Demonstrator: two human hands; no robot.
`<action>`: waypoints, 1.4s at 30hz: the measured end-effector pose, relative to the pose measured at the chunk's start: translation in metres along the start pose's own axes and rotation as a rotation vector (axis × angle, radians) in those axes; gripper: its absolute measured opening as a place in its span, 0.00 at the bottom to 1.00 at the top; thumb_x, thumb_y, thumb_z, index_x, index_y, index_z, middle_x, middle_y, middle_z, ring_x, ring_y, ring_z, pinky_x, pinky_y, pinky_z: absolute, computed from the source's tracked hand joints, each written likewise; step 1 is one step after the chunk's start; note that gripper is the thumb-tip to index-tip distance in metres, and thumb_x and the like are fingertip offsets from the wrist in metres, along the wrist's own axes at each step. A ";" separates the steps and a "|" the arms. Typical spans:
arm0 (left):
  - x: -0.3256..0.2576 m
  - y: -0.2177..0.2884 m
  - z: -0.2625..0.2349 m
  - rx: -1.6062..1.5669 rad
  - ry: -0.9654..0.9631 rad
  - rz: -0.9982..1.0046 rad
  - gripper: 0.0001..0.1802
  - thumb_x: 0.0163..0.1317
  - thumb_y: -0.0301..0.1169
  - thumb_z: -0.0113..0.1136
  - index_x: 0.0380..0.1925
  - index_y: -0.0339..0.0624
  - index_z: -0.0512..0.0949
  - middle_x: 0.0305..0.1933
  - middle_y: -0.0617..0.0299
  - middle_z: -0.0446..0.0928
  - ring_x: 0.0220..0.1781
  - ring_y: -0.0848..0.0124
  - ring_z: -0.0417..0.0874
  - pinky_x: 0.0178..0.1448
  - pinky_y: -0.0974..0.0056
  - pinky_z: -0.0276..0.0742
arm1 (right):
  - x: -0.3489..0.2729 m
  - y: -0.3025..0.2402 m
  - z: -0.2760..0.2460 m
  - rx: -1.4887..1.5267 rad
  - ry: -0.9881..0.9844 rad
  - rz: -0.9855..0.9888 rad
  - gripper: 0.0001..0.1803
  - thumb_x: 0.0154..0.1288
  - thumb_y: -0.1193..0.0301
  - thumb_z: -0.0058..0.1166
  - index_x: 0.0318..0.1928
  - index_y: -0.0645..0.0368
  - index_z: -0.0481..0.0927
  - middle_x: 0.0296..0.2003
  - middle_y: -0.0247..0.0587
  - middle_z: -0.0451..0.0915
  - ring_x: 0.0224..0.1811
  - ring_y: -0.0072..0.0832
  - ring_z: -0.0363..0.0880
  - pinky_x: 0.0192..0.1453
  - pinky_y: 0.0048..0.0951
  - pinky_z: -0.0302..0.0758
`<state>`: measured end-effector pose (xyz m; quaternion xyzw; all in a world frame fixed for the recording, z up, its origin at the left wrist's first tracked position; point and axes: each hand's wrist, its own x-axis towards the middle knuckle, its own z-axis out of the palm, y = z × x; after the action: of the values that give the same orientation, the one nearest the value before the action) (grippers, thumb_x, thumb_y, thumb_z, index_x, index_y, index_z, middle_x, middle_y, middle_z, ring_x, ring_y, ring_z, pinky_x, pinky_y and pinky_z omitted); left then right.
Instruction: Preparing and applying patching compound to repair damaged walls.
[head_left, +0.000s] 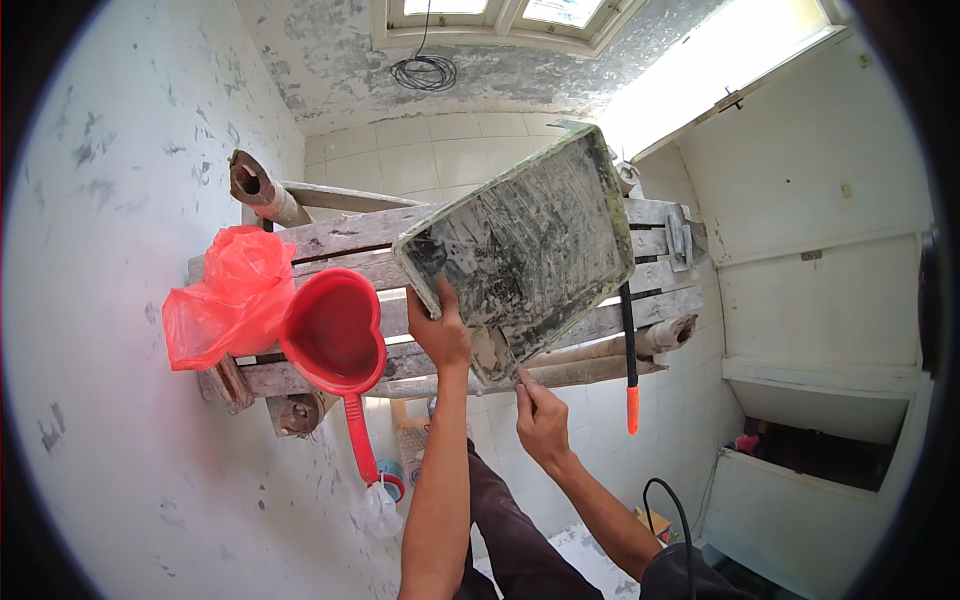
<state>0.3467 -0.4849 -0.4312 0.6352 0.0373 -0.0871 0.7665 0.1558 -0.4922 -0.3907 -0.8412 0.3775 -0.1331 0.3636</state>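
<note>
**Plaster board held tilted over a wooden scaffold platform**

The left hand (440, 335) grips the lower edge of a square plaster board (520, 245), fingers curled over its rim and the thumb against the smeared face. The board is held tilted, its face turned toward the camera, coated with grey-white plaster streaks and darker patches near its left corner. It hangs in front of the middle of a wooden platform (350, 235) made of rough planks, hiding much of the platform's centre and right half.

The right hand (542, 418) is closed around a small tool whose tip touches the board's lowest corner; the tool itself is mostly hidden by the fingers, so its kind cannot be told. Both forearms come up from the lower edge of the view.

At the platform's left end, a red plastic bag (225, 300) sits bunched on the planks, partly hanging over the edge. Just beside it, touching it, a red scoop (335, 335) with a heart-shaped bowl lies on the front edge, its long handle hanging down past the planks. Near the right end, a black handle with an orange tip (631, 380) hangs down from behind the board. A round wooden pole (262, 190) sticks out at the platform's back left corner. A coil of black wire (425, 72) hangs on the peeling wall above.
</note>
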 end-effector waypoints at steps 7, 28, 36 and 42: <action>0.003 0.001 -0.004 -0.003 -0.039 0.024 0.19 0.72 0.34 0.62 0.53 0.29 0.77 0.51 0.58 0.82 0.51 0.70 0.77 0.61 0.66 0.70 | 0.003 -0.014 -0.009 -0.098 -0.025 -0.041 0.19 0.71 0.75 0.56 0.60 0.60 0.83 0.23 0.45 0.75 0.23 0.31 0.74 0.29 0.35 0.71; 0.011 -0.017 -0.012 0.088 -0.115 0.021 0.18 0.73 0.34 0.62 0.53 0.29 0.77 0.51 0.56 0.82 0.50 0.70 0.78 0.60 0.66 0.71 | 0.046 -0.050 -0.042 -0.139 -0.121 -0.051 0.14 0.66 0.68 0.55 0.49 0.52 0.87 0.28 0.54 0.82 0.29 0.52 0.83 0.34 0.49 0.79; 0.012 -0.018 -0.008 0.078 -0.110 0.022 0.17 0.73 0.33 0.61 0.52 0.28 0.78 0.49 0.56 0.82 0.49 0.70 0.77 0.59 0.65 0.71 | 0.069 -0.044 -0.065 -0.286 -0.221 -0.024 0.12 0.61 0.66 0.62 0.44 0.48 0.91 0.28 0.49 0.85 0.31 0.47 0.85 0.38 0.44 0.80; 0.012 -0.014 -0.001 0.089 -0.147 0.034 0.17 0.72 0.33 0.62 0.52 0.29 0.78 0.48 0.57 0.82 0.48 0.71 0.77 0.58 0.66 0.72 | 0.142 -0.053 -0.094 -0.321 -0.193 -0.024 0.10 0.59 0.64 0.62 0.38 0.48 0.92 0.30 0.51 0.87 0.34 0.47 0.86 0.43 0.40 0.82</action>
<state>0.3558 -0.4870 -0.4473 0.6612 -0.0337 -0.1217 0.7395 0.2335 -0.6201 -0.2948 -0.9016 0.3473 0.0058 0.2578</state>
